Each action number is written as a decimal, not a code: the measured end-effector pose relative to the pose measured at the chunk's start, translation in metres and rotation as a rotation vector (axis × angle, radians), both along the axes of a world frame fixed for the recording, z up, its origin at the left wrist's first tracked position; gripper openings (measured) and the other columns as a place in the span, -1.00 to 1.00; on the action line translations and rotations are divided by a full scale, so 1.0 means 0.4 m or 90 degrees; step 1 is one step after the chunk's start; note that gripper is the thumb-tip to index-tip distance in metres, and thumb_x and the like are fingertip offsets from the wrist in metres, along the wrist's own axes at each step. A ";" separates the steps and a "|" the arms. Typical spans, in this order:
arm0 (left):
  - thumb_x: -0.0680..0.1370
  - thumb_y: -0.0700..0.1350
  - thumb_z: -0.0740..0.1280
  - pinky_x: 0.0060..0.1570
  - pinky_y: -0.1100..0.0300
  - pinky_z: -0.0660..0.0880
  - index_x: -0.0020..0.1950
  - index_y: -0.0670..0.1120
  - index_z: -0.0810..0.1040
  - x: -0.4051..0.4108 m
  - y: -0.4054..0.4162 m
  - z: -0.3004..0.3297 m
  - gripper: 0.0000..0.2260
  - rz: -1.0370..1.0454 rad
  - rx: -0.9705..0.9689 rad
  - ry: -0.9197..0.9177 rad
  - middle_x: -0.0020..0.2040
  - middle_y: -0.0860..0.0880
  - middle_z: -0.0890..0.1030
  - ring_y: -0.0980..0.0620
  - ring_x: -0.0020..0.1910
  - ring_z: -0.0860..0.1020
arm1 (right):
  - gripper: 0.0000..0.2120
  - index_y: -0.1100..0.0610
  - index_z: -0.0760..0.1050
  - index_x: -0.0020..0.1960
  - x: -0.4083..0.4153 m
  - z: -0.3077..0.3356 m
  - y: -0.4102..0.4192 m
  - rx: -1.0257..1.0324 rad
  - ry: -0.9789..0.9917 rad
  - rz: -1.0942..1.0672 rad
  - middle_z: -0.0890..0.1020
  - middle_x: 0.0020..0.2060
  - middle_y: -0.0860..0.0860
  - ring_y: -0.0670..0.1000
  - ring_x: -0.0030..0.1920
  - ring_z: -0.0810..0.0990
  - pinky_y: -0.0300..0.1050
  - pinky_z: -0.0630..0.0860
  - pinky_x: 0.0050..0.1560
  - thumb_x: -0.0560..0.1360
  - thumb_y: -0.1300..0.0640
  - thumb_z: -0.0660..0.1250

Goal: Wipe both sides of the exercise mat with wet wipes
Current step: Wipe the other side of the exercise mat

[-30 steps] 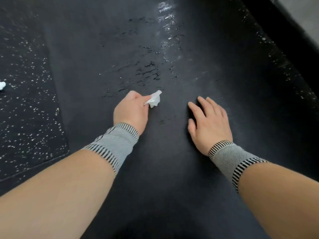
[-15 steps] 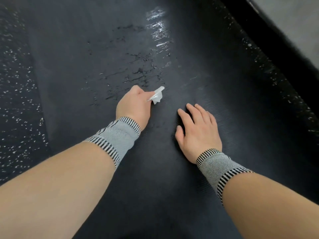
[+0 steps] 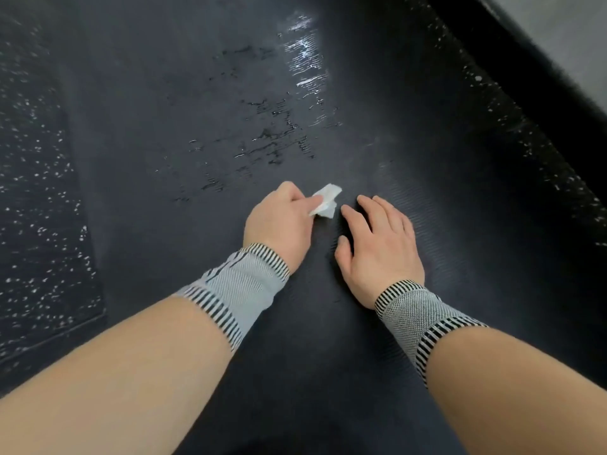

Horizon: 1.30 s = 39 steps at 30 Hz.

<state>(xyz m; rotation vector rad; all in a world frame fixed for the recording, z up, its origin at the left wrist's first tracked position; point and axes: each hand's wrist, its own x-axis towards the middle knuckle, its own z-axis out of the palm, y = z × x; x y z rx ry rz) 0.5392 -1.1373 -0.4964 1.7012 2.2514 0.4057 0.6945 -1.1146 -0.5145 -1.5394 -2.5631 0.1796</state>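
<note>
Wipe down on the mat, centre frame.
I see the left hand (image 3: 279, 221) pinching a crumpled wet wipe (image 3: 325, 200) against the dark exercise mat (image 3: 197, 110); the right hand (image 3: 377, 247) lies flat beside it, fingers relaxed, wet streaks glinting above.

floor here is that dark rubber gym flooring (image 3: 39, 224) with white and grey specks scattered through it, showing down the left side and again as a speckled strip (image 3: 512, 126) running along the right. there's a seam line (image 3: 52, 330) in the rubber at lower left. top right corner has a plain light grey surface (image 3: 558, 37), can't tell if it's wall or floor, with a black band (image 3: 512, 57) edging it. light comes from somewhere up ahead, giving a bright white glare on the ground near top centre.
</note>
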 end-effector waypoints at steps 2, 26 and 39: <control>0.44 -0.24 0.48 -0.31 0.19 0.37 0.11 -0.03 0.68 -0.037 -0.103 -0.002 -0.73 -0.050 0.063 0.029 -0.13 -0.01 0.54 0.00 -0.29 0.47 | -0.50 0.13 0.47 0.27 -0.002 0.001 -0.001 0.004 0.014 -0.011 0.49 0.27 0.11 0.15 0.33 0.38 0.08 0.27 0.34 0.44 -0.06 0.06; 0.62 -0.02 0.15 -0.17 0.20 0.28 0.09 0.00 0.61 0.032 0.160 -0.018 -0.75 0.049 0.002 -0.015 -0.08 0.11 0.39 0.06 -0.19 0.41 | -0.36 0.22 0.40 0.35 -0.006 0.000 -0.004 -0.016 -0.036 -0.084 0.44 0.33 0.13 0.16 0.35 0.35 0.16 0.22 0.40 0.41 -0.14 0.06; 0.66 -0.07 0.16 0.04 0.10 0.39 0.28 0.04 0.58 0.000 0.171 0.006 -0.72 0.067 -0.036 0.038 0.17 -0.04 0.50 -0.07 0.08 0.52 | -0.52 0.14 0.53 0.20 0.099 0.015 0.095 0.018 -0.021 0.072 0.56 0.18 0.10 0.20 0.14 0.51 0.09 0.45 0.15 0.40 -0.03 0.09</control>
